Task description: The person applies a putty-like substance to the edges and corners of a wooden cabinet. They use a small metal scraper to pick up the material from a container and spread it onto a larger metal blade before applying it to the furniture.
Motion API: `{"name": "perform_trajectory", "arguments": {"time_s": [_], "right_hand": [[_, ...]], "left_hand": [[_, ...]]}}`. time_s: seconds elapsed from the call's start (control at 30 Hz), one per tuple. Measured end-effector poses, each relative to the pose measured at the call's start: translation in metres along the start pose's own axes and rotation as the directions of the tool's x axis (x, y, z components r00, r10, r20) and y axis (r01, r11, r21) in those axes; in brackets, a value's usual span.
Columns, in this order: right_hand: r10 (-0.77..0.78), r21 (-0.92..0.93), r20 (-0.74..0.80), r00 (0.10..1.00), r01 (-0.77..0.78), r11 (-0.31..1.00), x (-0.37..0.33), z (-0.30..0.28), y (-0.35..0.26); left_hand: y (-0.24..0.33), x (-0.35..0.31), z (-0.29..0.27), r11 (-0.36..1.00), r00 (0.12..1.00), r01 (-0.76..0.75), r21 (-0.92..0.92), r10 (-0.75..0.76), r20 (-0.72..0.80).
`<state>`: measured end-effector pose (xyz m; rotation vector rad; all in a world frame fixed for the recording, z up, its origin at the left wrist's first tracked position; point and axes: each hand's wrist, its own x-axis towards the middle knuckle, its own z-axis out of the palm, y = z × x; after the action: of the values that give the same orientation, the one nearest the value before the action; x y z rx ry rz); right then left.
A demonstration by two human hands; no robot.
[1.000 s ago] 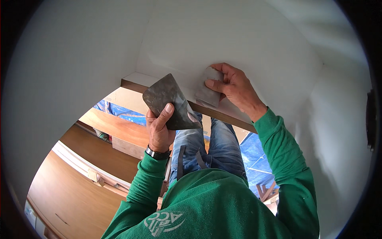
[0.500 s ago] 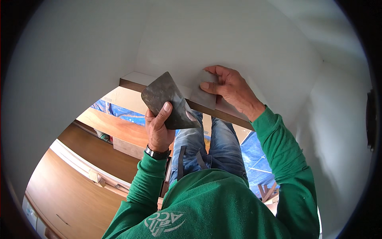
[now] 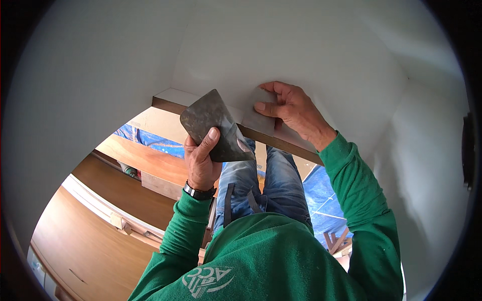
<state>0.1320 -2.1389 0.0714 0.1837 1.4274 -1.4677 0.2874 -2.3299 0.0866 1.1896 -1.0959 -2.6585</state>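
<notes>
Looks like a building interior under construction or renovation.
Has smooth pale walls [image 3: 261,45] rising behind and around a white-topped ledge [image 3: 291,146] with a brown edge. Shows blue sheeting [image 3: 160,143] spread below the ledge, both left and right, in the manner of floor protection. Also shows an orange-brown plank [image 3: 145,155] and a large wood-toned panel [image 3: 95,220] to the ledge's lower left, and loose wood strips [image 3: 335,241] to its lower right. Includes hand-held finishing gear at the ledge: a flat dark plate [image 3: 206,118] and a thin grey blade [image 3: 258,119].
</notes>
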Motion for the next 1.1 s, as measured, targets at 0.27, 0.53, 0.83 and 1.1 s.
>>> {"name": "perform_trajectory", "arguments": {"time_s": [0.27, 0.53, 0.83, 1.1], "right_hand": [[0.004, -0.104, -0.041, 0.999, -0.008, 0.995, 0.001, 0.002, -0.002], [-0.035, -0.269, -0.097, 0.995, 0.007, 0.963, 0.005, 0.005, 0.016], [-0.137, -0.440, -0.134, 0.981, 0.065, 0.896, 0.003, 0.009, 0.014], [-0.143, -0.393, -0.169, 0.975, 0.067, 0.917, 0.000, 0.010, 0.004]], "left_hand": [[0.001, 0.001, 0.000, 1.000, 1.000, 0.002, 0.013, -0.002, 0.009], [0.000, 0.002, -0.001, 1.000, 1.000, -0.004, -0.012, 0.004, 0.008], [-0.002, 0.004, -0.002, 1.000, 1.000, -0.003, -0.016, 0.003, 0.017], [-0.002, 0.004, -0.003, 1.000, 1.000, -0.002, -0.010, 0.002, 0.001]]}}
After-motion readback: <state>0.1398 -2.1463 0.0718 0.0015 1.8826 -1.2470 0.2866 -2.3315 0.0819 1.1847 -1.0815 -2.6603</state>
